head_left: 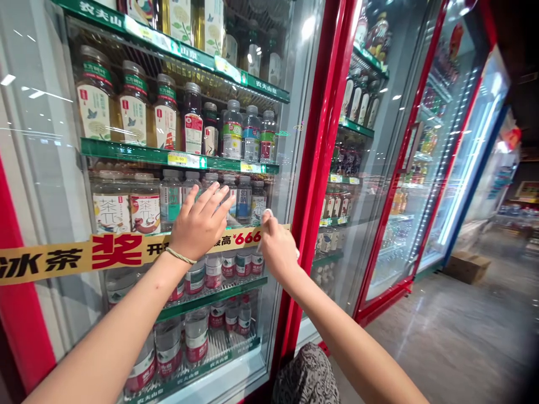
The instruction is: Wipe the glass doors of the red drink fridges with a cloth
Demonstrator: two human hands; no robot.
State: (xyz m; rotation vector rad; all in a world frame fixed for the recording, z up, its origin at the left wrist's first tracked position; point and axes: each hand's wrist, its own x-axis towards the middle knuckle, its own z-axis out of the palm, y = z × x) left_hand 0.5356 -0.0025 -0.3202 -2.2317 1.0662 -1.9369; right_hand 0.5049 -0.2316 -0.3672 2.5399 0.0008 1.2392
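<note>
My left hand [201, 221] lies flat on the glass door [54, 185] of a drinks fridge, fingers spread, over a yellow banner strip [76, 259] with red characters. A thin band circles that wrist. My right hand [275, 245] is closed around a small white thing, perhaps a cloth or wipe, pressed against the glass near the banner's right end. Behind the glass stand rows of bottled tea [133, 104] and water bottles [197, 334] on green-edged shelves.
A red door frame [314, 185] stands just right of my hands. More glass-fronted fridges [391, 168] run off to the right along a grey floor [455, 336]. A cardboard box [466, 266] sits on the floor far right. Patterned fabric [305, 376] shows at the bottom.
</note>
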